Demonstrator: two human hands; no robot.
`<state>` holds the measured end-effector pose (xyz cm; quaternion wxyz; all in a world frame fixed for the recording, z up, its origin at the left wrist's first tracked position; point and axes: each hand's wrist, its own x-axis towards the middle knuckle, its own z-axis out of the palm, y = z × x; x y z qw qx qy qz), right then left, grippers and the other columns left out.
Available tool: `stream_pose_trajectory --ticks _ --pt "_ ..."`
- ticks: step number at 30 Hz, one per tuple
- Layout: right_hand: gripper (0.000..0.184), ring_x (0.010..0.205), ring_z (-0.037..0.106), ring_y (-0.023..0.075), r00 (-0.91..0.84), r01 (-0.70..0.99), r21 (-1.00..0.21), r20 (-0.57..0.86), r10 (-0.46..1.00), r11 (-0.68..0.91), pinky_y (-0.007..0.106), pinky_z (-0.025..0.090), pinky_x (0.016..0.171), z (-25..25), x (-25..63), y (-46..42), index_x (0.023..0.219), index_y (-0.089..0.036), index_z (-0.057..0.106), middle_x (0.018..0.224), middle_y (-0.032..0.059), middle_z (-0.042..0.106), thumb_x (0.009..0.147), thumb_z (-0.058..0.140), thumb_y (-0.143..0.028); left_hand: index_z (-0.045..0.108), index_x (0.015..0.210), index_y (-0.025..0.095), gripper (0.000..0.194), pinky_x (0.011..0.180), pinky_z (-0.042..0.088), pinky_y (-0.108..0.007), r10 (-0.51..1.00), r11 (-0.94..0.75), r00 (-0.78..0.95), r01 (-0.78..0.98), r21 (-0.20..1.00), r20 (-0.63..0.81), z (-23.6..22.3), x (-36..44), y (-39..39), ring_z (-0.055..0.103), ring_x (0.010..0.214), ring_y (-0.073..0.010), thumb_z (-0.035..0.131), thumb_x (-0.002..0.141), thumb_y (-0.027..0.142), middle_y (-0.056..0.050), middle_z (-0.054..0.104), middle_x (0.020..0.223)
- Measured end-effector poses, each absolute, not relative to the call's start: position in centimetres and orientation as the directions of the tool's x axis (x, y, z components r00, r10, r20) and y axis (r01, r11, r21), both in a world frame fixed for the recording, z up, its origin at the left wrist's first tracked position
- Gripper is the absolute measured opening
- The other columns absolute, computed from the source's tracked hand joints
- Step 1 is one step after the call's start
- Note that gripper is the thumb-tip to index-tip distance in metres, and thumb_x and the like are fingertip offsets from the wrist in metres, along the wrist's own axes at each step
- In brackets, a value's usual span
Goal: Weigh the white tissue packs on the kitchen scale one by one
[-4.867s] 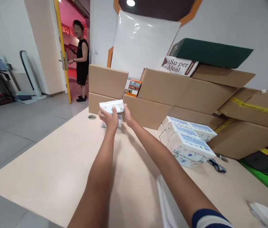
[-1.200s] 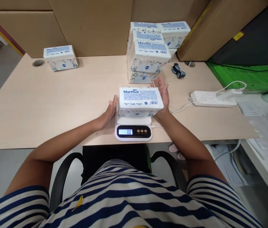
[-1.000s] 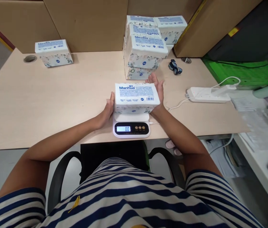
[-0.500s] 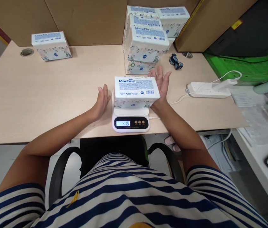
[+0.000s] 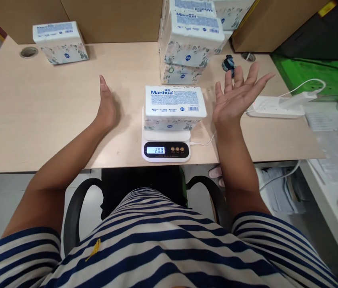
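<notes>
A white, floral-printed tissue pack (image 5: 173,106) marked "Manhua" lies on the plate of a white digital scale (image 5: 165,137), its lit display reading about 20.0. To the left of the scale is my left hand (image 5: 106,106), fingers stretched out and thumb up, touching neither pack nor scale. On the other side my right hand (image 5: 237,94) is spread wide, palm up, apart from the pack and near the power strip. Neither hand holds anything.
Behind the scale rises a stack of similar tissue packs (image 5: 194,44). A single tissue pack (image 5: 61,43) sits at the back left by a cable hole. On the right are a white power strip (image 5: 277,107) and a small dark blue item (image 5: 228,64). Cardboard (image 5: 117,20) lines the back.
Both hands have moved outward from the pack, left hand leftward and right hand rightward, and the right has spread open. The display went from about 41.5 to 20.0. The view has shifted slightly.
</notes>
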<state>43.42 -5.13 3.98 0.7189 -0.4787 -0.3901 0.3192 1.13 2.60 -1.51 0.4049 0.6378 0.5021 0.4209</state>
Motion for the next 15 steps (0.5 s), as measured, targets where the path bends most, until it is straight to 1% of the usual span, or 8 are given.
stream_pose_trajectory --ticks 2,5,6,8,9,11,13,15 --pt "0.113 0.176 0.039 0.0294 0.479 -0.074 -0.942 0.253 0.840 0.326 0.060 0.039 0.139 4.1 43.2 -5.2 0.188 -0.036 0.011 0.189 0.0081 0.037 0.094 0.006 -0.099 -0.028 0.181 0.022 0.083 0.149 -0.016 -0.043 0.978 -0.178 0.165 0.320 0.930 0.130 -1.4 1.4 2.2 -0.028 0.179 -0.0169 -0.008 0.116 0.068 0.001 -0.033 0.190" --pt "0.124 0.176 0.039 0.0331 0.456 -0.074 -0.939 0.266 0.849 0.335 0.061 0.040 0.138 4.1 43.4 -5.2 0.189 -0.026 0.006 0.189 0.0148 0.034 0.092 0.000 -0.102 -0.026 0.181 0.016 0.081 0.149 -0.015 -0.044 0.968 -0.218 0.193 0.338 0.915 0.159 -1.1 1.6 1.8 -0.029 0.177 -0.0202 -0.006 0.118 0.063 -0.005 -0.034 0.189" --pt "0.127 0.177 0.038 0.0343 0.447 -0.047 -0.944 0.273 0.852 0.328 0.062 0.040 0.137 4.1 43.5 -5.3 0.189 -0.027 0.007 0.189 0.0146 0.034 0.089 -0.003 -0.104 -0.025 0.181 0.014 0.080 0.149 -0.013 -0.046 0.968 -0.222 0.189 0.344 0.912 0.164 -1.0 1.6 1.7 -0.028 0.178 -0.0215 -0.005 0.119 0.061 -0.008 -0.033 0.190" --pt "0.128 0.177 0.036 0.0345 0.438 0.012 -0.953 0.277 0.855 0.303 0.064 0.040 0.136 4.3 43.6 -5.5 0.189 -0.035 0.012 0.189 0.0106 0.035 0.084 -0.010 -0.106 -0.023 0.181 0.012 0.078 0.149 -0.010 -0.047 0.970 -0.224 0.173 0.362 0.905 0.171 -0.7 1.7 1.4 -0.025 0.178 -0.0227 -0.004 0.120 0.057 -0.011 -0.031 0.190" --pt "0.127 0.177 0.036 0.0337 0.433 0.025 -0.956 0.275 0.858 0.294 0.064 0.040 0.136 4.4 43.6 -5.6 0.188 -0.037 0.012 0.189 0.0093 0.036 0.084 -0.012 -0.105 -0.022 0.181 0.012 0.076 0.149 -0.009 -0.046 0.971 -0.223 0.169 0.374 0.900 0.170 -0.5 1.7 1.3 -0.024 0.178 -0.0227 -0.004 0.121 0.055 -0.012 -0.030 0.191" --pt "0.123 0.177 0.036 0.0330 0.421 0.037 -0.958 0.274 0.865 0.285 0.065 0.040 0.136 4.6 43.7 -5.8 0.189 -0.035 0.008 0.190 0.0092 0.035 0.087 -0.012 -0.102 -0.022 0.181 0.011 0.074 0.149 -0.008 -0.046 0.971 -0.219 0.177 0.395 0.892 0.161 -0.4 1.8 1.1 -0.023 0.179 -0.0226 -0.006 0.121 0.052 -0.013 -0.028 0.191" --pt "0.121 0.178 0.033 0.0372 0.394 0.080 -0.959 0.280 0.876 0.271 0.070 0.039 0.135 4.6 43.9 -5.9 0.189 -0.036 0.007 0.190 0.0096 0.034 0.088 -0.011 -0.101 -0.024 0.180 0.011 0.073 0.149 -0.007 -0.046 0.970 -0.222 0.181 0.406 0.887 0.160 -0.5 1.9 1.0 -0.023 0.178 -0.0226 -0.009 0.121 0.050 -0.014 -0.028 0.192" --pt "0.118 0.179 0.030 0.0415 0.358 0.141 -0.957 0.288 0.888 0.254 0.074 0.039 0.132 4.2 44.2 -5.8 0.188 -0.042 0.010 0.190 0.0079 0.034 0.088 -0.011 -0.102 -0.025 0.180 0.011 0.073 0.148 -0.008 -0.045 0.968 -0.239 0.176 0.414 0.878 0.181 -0.8 1.8 1.2 -0.023 0.178 -0.0226 -0.011 0.119 0.050 -0.016 -0.028 0.192"
